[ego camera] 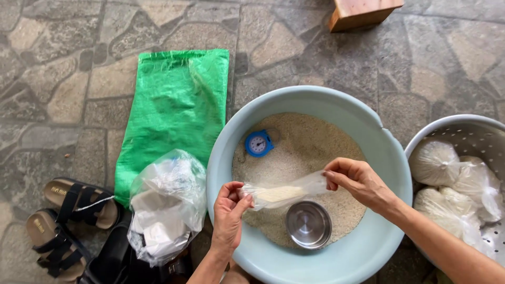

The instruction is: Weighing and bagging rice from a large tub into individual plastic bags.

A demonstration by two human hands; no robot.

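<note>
At lower centre of the frame, my left hand (pixel 229 210) and right hand (pixel 357 181) each pinch one end of a small clear bag (pixel 284 190) of rice, stretched above the pale blue basin (pixel 379 158) of rice.

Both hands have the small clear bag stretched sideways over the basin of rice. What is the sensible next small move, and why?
Probably tip the clear bag upright so its mouth faces up. The left hand and right hand pinch its two ends and it lies level with only a little rice inside, so nothing more can go in as held. The steel bowl sits just below on the rice in the blue basin.
</note>
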